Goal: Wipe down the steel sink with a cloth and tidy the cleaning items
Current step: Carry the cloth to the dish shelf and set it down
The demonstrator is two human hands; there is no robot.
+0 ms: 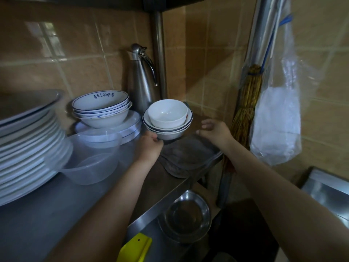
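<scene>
A dark grey cloth (pixel 186 155) lies folded at the right end of a steel shelf (pixel 56 205). My left hand (pixel 150 146) grips the base of a small stack of white bowls (pixel 167 120), held slightly above the cloth's far edge. My right hand (pixel 214 132) hovers over the cloth's right side with its fingers apart and nothing in it. A corner of the steel sink (pixel 328 191) shows at the lower right.
The shelf's left part holds a tall stack of white plates (pixel 28 148), blue-rimmed bowls (pixel 101 108) on plates, clear plastic containers (pixel 90 157) and a steel jug (pixel 143 76). A straw brush (pixel 245 114) and plastic bag (pixel 277 120) hang right. Steel dishes (pixel 186 216) sit below.
</scene>
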